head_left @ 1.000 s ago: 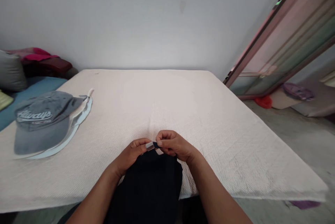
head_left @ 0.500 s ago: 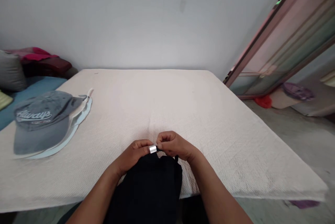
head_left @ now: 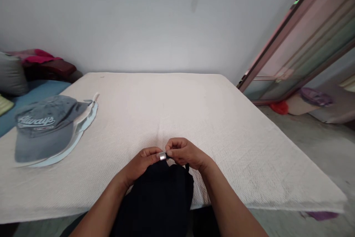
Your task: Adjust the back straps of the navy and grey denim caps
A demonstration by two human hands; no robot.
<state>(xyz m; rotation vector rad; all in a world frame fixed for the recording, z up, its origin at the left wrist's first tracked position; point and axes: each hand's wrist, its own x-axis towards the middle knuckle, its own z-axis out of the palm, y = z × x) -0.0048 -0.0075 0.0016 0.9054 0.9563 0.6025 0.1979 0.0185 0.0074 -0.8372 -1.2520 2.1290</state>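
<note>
On pale cloth [head_left: 194,107], caps [head_left: 46,133] left of hands [head_left: 142,163] [head_left: 188,155] pinch-tight on silver clasp [head_left: 162,156] and black strap [head_left: 168,156].

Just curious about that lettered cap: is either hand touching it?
No: the left hand holds a silver clasp and the right hand pinches a dark strap beside it, both well apart from the gray cap.

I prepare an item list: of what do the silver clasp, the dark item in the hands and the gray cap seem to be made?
Silver clasp: probably metal, smooth and shiny; it catches a bright highlight.
Dark item: likely fabric, matte; its edges look soft, weave unreadable.
Gray cap: fabric, perhaps cotton, matte with faded patches.
</note>
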